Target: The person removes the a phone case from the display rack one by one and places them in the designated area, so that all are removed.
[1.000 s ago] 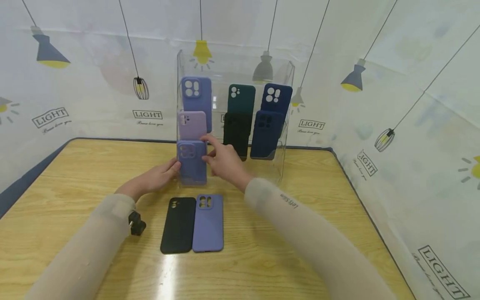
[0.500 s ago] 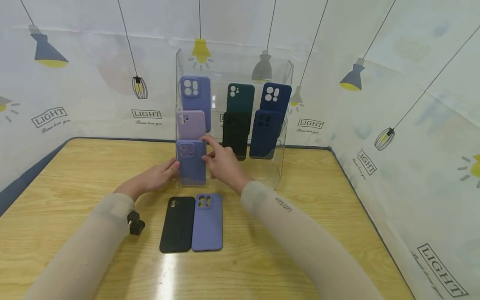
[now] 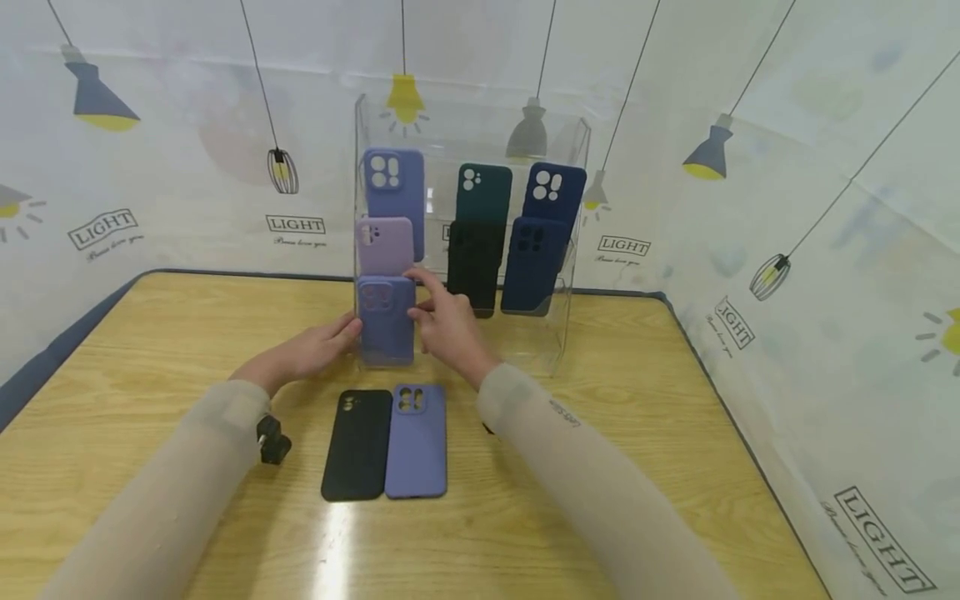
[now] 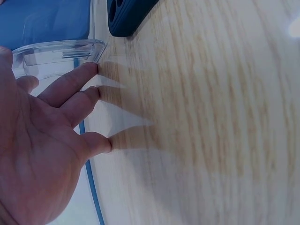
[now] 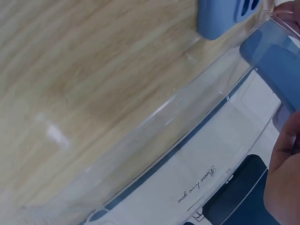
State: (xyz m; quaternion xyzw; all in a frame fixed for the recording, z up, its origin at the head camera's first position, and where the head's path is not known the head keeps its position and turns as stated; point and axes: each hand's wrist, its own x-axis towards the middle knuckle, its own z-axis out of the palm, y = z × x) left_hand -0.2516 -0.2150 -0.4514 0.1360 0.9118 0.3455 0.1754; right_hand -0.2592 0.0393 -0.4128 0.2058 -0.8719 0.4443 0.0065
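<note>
A clear acrylic display stand (image 3: 465,137) holds several phone cases. In its bottom left pocket stands a periwinkle phone case (image 3: 387,337). My right hand (image 3: 452,331) pinches this case, index finger at the upper right corner and thumb at the right edge. In the right wrist view, fingers of the right hand (image 5: 286,178) reach the blue-looking case (image 5: 276,70). My left hand (image 3: 313,348) rests at the stand's lower left side. The left wrist view has the left hand (image 4: 42,136) with fingers loosely extended by the clear pocket's edge (image 4: 89,44), their tips near the table.
On the table (image 3: 600,467) a black phone case (image 3: 356,450) lies beside another periwinkle case (image 3: 417,454). Higher on the stand are a lilac case (image 3: 386,250), a larger periwinkle case (image 3: 401,200), a green case (image 3: 487,193), a black case (image 3: 474,271) and navy cases (image 3: 534,271).
Both hands keep their places at the stand. The periwinkle case in the bottom pocket has shifted very slightly to the right.
</note>
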